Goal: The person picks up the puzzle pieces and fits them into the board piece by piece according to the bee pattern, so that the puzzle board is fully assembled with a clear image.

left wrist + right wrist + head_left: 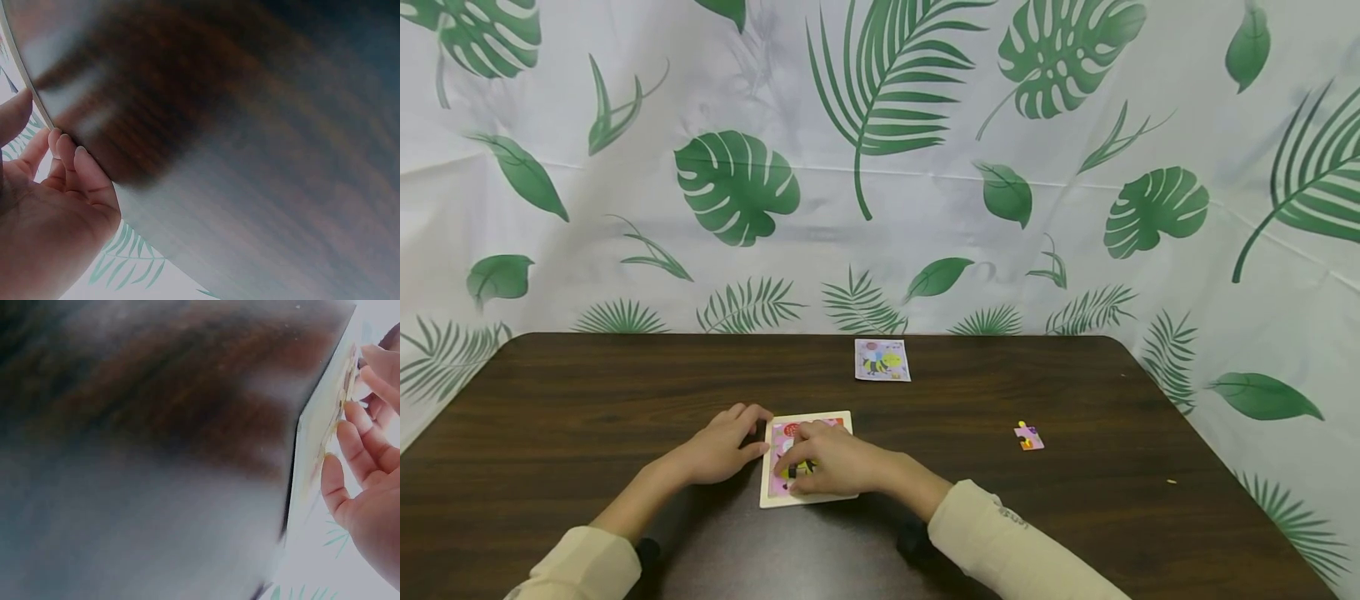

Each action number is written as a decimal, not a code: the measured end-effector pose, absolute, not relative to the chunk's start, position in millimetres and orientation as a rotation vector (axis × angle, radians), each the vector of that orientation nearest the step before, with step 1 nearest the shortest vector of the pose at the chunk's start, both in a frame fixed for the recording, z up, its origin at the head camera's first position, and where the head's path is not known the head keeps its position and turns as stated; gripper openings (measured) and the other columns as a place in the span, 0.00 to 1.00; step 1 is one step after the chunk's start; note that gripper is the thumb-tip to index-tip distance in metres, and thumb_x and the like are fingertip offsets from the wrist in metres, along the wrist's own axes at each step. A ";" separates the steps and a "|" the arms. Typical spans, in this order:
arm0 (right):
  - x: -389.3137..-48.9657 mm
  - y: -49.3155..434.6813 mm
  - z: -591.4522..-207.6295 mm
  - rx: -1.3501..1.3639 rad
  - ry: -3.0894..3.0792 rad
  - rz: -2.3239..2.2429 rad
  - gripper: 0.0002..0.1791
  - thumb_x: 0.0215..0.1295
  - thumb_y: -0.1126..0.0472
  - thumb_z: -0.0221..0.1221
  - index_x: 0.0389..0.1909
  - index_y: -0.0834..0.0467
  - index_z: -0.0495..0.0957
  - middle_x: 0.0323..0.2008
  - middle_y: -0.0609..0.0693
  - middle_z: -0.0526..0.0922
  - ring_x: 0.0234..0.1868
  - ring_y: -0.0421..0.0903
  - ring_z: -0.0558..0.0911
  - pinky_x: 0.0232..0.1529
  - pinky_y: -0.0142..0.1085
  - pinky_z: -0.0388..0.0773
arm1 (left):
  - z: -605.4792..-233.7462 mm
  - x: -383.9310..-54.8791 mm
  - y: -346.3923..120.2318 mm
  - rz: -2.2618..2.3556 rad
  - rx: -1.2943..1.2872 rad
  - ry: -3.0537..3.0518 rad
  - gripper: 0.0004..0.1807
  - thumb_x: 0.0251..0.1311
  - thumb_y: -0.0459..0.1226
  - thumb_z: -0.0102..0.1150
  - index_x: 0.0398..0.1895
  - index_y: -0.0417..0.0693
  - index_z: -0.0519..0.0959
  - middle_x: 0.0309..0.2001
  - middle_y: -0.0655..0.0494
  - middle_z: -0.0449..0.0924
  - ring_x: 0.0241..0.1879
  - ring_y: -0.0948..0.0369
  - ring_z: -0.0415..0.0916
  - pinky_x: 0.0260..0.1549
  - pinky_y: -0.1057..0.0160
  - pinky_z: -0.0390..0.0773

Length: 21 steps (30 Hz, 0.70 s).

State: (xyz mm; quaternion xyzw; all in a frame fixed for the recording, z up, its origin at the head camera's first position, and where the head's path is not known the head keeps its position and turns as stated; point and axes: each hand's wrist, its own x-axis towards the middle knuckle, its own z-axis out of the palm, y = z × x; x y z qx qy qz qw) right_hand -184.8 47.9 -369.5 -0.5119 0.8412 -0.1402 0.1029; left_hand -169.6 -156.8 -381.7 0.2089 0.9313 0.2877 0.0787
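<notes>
A square jigsaw board (812, 417) with a pale frame lies flat on the dark table, showing a yellow-and-black bee on pink. My left hand (718, 446) rests at its left side, thumb and fingertips against the frame's edge; the left wrist view shows these fingers lightly bent along the rim. Spread over the picture is my right hand (838, 462), its fingertips down on the bee puzzle and covering part of it. In the right wrist view the right fingers (353, 447) are loosely bent, tips touching the board's face. Whether a piece lies under them, I cannot tell.
A loose pink jigsaw piece (1028, 436) with a yellow knob lies to the right on the table. Behind the board is a bee picture card (882, 361). Farther right sits a tiny yellow scrap (1171, 481). A leaf-print curtain (917, 183) hangs beyond the table's back edge.
</notes>
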 end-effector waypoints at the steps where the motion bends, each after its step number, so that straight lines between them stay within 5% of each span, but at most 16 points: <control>1: -185.0 48.4 -368.6 -1.513 2.476 -0.425 0.14 0.56 0.57 0.63 0.45 0.52 0.81 0.35 0.45 0.73 0.34 0.35 0.67 0.34 0.22 0.61 | -381.6 -169.6 -156.7 0.860 0.631 2.787 0.16 0.59 0.36 0.56 0.49 0.42 0.68 0.37 0.51 0.66 0.38 0.53 0.65 0.35 0.52 0.67; 10: -188.0 54.1 -363.6 -1.473 2.411 -0.537 0.15 0.58 0.59 0.62 0.46 0.58 0.79 0.43 0.46 0.79 0.46 0.36 0.73 0.49 0.24 0.65 | -380.6 -169.7 -156.3 0.859 0.606 2.788 0.17 0.59 0.36 0.57 0.49 0.41 0.68 0.37 0.51 0.66 0.38 0.54 0.65 0.36 0.52 0.67; 21: -192.0 69.5 -354.8 -1.286 2.451 -0.579 0.14 0.56 0.60 0.63 0.44 0.59 0.80 0.38 0.48 0.78 0.38 0.38 0.74 0.40 0.24 0.68 | -380.9 -170.0 -155.3 0.842 0.587 2.795 0.17 0.59 0.36 0.57 0.50 0.41 0.69 0.36 0.52 0.66 0.38 0.53 0.64 0.36 0.53 0.67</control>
